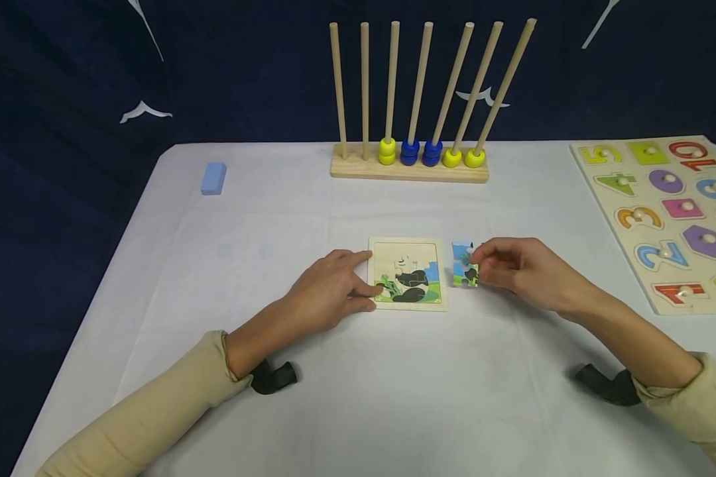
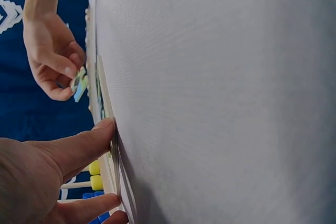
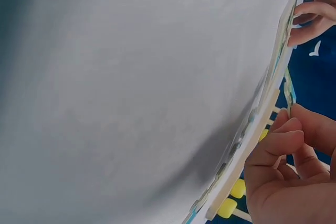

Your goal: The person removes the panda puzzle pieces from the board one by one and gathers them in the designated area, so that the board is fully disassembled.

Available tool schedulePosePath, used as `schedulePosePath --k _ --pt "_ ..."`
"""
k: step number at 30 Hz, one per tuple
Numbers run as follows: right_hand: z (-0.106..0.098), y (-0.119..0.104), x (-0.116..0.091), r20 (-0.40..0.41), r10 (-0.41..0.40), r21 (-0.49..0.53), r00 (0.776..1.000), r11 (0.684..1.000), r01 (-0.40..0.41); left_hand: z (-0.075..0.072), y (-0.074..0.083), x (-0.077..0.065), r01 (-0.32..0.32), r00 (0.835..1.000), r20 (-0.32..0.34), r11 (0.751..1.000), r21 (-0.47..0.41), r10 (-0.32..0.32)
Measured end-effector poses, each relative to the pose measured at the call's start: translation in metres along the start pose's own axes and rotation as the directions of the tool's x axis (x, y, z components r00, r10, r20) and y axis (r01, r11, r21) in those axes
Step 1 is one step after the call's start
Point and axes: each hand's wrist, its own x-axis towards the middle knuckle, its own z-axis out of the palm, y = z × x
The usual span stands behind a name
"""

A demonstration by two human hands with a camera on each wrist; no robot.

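Observation:
A small square wooden panda jigsaw board [image 1: 404,240] lies on the white-covered table. Printed pieces fill its lower part, while bare wood shows along the top. My left hand [image 1: 334,291] rests at the board's left side, with spread fingers and thumb touching its edge; the left wrist view shows this hand [image 2: 58,166] against the thin rim. Just right of the board, my right hand [image 1: 522,271] pinches a blue and green jigsaw piece [image 1: 463,265] between thumb and forefinger. In the right wrist view the piece [image 3: 290,88] is raised above the table, seen nearly edge-on.
Behind the board stands a wooden peg rack [image 1: 408,172] with yellow and blue beads on several pegs. A number-and-shape peg puzzle [image 1: 662,235] lies at the right. A blue block [image 1: 213,179] sits back left. Dark cloth [image 1: 244,73] hangs beyond the table.

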Motion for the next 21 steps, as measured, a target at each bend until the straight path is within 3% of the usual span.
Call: schedulePosePath --k 10,21 --pt "0.0034 0.0082 0.0025 -0.02 -0.09 -0.144 0.996 0.986 0.086 -0.0005 0.0007 0.0001 0.009 1.0 0.009 1.0 -0.002 -0.009" --pt "0.0052 0.0084 0.0029 -0.023 -0.096 -0.165 0.995 0.982 0.091 0.0005 -0.0001 -0.0004 0.01 1.0 -0.001 1.0 -0.013 -0.011"
